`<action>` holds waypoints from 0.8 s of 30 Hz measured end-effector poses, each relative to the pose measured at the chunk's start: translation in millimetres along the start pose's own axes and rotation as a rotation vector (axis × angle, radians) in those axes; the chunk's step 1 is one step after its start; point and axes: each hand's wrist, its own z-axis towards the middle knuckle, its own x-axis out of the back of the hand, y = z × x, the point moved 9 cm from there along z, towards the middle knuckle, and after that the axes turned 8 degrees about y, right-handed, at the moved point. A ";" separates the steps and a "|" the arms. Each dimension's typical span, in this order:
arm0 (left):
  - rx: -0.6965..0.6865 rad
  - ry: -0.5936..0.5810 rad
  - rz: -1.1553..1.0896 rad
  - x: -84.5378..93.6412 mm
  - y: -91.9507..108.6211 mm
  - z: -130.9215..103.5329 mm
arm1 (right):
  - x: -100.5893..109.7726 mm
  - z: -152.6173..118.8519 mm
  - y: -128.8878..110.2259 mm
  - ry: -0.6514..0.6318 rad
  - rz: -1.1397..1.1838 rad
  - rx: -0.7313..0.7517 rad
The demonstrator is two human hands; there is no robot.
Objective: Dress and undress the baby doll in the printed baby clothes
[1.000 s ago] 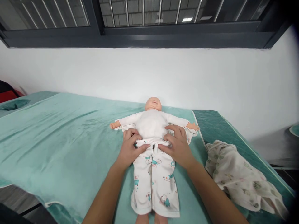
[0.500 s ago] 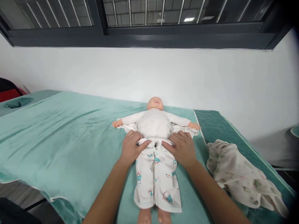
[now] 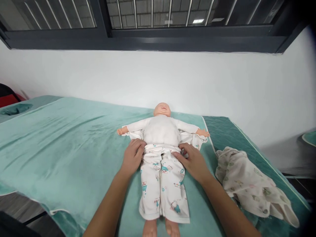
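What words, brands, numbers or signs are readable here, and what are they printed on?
None that I can read.
Trousers on the doll: small coloured prints; some marks might be lettering, but they are too small to tell.
Crumpled cloth: faded prints, too blurred to make out any words.
Doll's white top: no lettering visible.

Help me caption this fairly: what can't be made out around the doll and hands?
In the head view:
Doll: its back, hidden by its body.
Feet: ends cut off by the bottom edge.
Left hand: whether its grip holds the waistband, hidden by its fingers.
Trouser prints: detail too small.
Crumpled cloth: its full shape, hidden by folds.
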 end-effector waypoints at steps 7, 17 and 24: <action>0.037 -0.182 -0.108 -7.7 -8.3 -8.6 | -5.1 -0.2 8.1 -0.157 0.192 -0.039; 0.012 -0.081 0.081 -8.9 -7.8 -4.7 | -3.8 1.2 11.3 -0.196 0.187 -0.042; -0.007 0.005 0.308 -4.7 -2.0 22.2 | -0.6 6.8 15.8 -0.019 0.033 -0.106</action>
